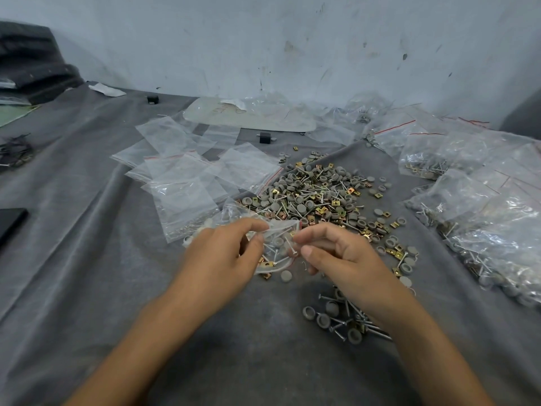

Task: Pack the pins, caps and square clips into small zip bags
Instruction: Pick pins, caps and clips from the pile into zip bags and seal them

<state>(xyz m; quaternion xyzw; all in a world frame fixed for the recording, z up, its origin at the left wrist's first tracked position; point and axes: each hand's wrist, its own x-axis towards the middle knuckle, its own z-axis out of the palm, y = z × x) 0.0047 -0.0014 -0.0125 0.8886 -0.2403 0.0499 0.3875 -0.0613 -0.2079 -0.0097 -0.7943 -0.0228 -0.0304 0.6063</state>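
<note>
— What is the left grip (225, 250) doing?

— It is pinching the left side of a small zip bag (276, 244), with thumb and curled fingers closing on the plastic near its mouth.

— And the right grip (336, 253)?

— It is pinching the same bag at its right end. Forefinger and thumb are curling in on the film, and the other fingers are folding loosely beneath.

— Where is the bag sitting?

— It is stretching between the two grips, low over the grey cloth (87, 230) covering the table. I cannot tell whether its lower edge is touching the cloth. Pins, grey caps and a brass square clip are showing through the plastic.

— What is lying around it?

— The loose pile (319, 197) of pins, caps and clips is spreading just behind the bag, with pieces trailing down past the right wrist. A single cap (286, 275) is lying just below the bag's lower edge. A cluster of pins and caps (342, 320) is sitting beside the right forearm, partly hiding under it.

— And the other bags?

— A spread of empty zip bags (190, 177) is overlapping left of the pile, the nearest one reaching up to the left grip. The filled bags (483, 224) are heaping along the right side, well apart from both grips. A black block (265, 138) is standing behind the empty ones.
</note>
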